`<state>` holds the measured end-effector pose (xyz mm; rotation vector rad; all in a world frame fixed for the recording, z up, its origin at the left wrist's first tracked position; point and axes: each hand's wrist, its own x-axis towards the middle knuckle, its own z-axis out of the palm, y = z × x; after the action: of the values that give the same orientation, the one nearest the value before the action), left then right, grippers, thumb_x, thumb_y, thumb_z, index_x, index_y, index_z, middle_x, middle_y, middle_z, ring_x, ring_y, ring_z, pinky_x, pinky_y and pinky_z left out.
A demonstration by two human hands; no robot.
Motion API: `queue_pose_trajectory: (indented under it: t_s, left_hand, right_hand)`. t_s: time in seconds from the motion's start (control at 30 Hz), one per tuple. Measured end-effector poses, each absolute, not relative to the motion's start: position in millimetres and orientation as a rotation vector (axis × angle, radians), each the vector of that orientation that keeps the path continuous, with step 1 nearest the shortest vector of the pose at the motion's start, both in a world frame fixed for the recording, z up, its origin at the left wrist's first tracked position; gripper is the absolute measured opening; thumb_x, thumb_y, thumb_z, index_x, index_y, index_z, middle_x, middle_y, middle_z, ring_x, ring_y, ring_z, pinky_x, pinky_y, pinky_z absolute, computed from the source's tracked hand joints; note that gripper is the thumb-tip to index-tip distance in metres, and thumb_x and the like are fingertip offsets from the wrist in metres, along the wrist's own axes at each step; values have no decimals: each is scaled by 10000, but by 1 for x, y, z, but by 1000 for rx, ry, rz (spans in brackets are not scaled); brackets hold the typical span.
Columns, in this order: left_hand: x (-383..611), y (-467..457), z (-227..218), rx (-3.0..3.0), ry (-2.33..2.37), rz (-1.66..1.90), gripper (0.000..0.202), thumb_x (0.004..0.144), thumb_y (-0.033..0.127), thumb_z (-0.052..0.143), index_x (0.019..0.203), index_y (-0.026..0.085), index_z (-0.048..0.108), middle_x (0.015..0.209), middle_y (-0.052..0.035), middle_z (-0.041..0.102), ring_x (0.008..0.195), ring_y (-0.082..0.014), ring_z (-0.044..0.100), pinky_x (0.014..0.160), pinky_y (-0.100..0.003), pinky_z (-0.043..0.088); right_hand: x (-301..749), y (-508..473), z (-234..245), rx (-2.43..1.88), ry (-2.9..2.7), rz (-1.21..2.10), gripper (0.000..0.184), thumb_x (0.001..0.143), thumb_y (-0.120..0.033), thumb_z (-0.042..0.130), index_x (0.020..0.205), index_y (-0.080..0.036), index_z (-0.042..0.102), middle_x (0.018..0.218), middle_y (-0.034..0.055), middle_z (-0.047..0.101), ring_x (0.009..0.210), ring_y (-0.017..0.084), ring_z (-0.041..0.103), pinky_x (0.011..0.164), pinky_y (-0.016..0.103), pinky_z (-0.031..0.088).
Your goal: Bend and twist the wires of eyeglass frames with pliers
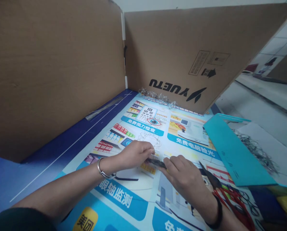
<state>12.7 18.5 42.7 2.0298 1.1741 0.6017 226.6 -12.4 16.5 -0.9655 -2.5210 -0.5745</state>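
Note:
In the middle of the printed mat, my left hand (136, 153) is closed in a pinch, with a silver bangle at the wrist. Whatever lies between its fingertips is too small to make out. My right hand (182, 170), with a black band at the wrist, wraps round a narrow dark metal tool (157, 162). The tool's tip points left and reaches my left fingertips; its grip is hidden in my palm, so its exact kind does not show. Just beyond my hands, loops of thin wire (150, 138) lie on the mat.
Scissors with red handles (226, 194) lie right of my right arm. Beyond them, a teal box (237, 154) holds a tangle of thin wire (256, 150). Clear plastic bits (158, 95) line the back; straight strands (105, 108) lie left. Cardboard walls (193, 38) enclose the left and back.

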Motion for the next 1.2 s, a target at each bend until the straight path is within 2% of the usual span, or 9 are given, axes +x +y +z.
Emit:
queue_pose_trajectory:
  t_s: [0.37, 0.6, 0.7, 0.83, 0.9, 0.97, 1.1, 1.2]
  left_hand:
    - [12, 18, 41, 2299, 1183, 521, 275, 891, 227, 386, 758, 166, 619, 693, -25, 631, 619, -124, 535, 590, -247, 371]
    - [13, 17, 38, 2371, 1178, 465, 276, 888, 217, 382, 755, 166, 619, 670, -28, 623, 583, -128, 518, 553, -252, 350]
    - [13, 17, 39, 2300, 1138, 480, 267, 896, 232, 387, 806, 166, 629, 738, -32, 654, 645, -131, 560, 599, -249, 389]
    - [11, 19, 42, 2175, 1065, 555, 255, 910, 267, 391, 1000, 193, 618, 915, -35, 681, 799, -137, 602, 688, -236, 432]
    - [9, 21, 43, 2169, 1096, 553, 256, 908, 277, 401, 1032, 200, 611, 950, -34, 680, 825, -141, 606, 700, -235, 439]
    - [7, 24, 43, 2228, 1159, 501, 247, 901, 255, 406, 980, 200, 633, 930, -30, 684, 810, -144, 610, 696, -239, 440]
    - [5, 25, 36, 2492, 1220, 339, 252, 885, 209, 405, 853, 181, 653, 881, -40, 677, 795, -159, 606, 680, -255, 428]
    - [4, 23, 29, 2675, 1242, 200, 257, 867, 175, 396, 782, 161, 638, 828, -55, 663, 737, -163, 591, 600, -256, 393]
  right_hand:
    - [227, -12, 9, -1007, -2501, -319, 218, 908, -318, 463, 885, -160, 611, 714, 49, 611, 694, 154, 569, 588, 261, 382]
    - [228, -12, 5, -1047, -2531, -228, 249, 912, -361, 451, 892, -173, 614, 696, 33, 603, 672, 150, 563, 576, 259, 376]
    - [230, -11, 10, -1031, -2543, -239, 227, 904, -352, 471, 894, -171, 609, 703, 34, 593, 692, 157, 551, 593, 265, 368]
    - [244, -6, 23, -1059, -2613, -256, 224, 900, -366, 475, 820, -191, 590, 703, 30, 587, 690, 160, 536, 606, 272, 344]
    - [256, -1, 30, -1122, -2666, -258, 249, 901, -393, 465, 794, -200, 581, 697, 24, 589, 689, 160, 541, 592, 270, 329]
    - [268, 5, 34, -1237, -2702, -276, 287, 896, -428, 457, 747, -211, 570, 680, 16, 594, 675, 160, 552, 566, 264, 310]
    - [284, 15, 34, -1554, -2779, -204, 290, 886, -456, 452, 767, -232, 592, 743, 10, 641, 677, 179, 591, 525, 263, 278]
    - [284, 18, 34, -1650, -2812, -152, 283, 881, -454, 460, 769, -235, 600, 761, 10, 650, 692, 193, 606, 517, 265, 269]
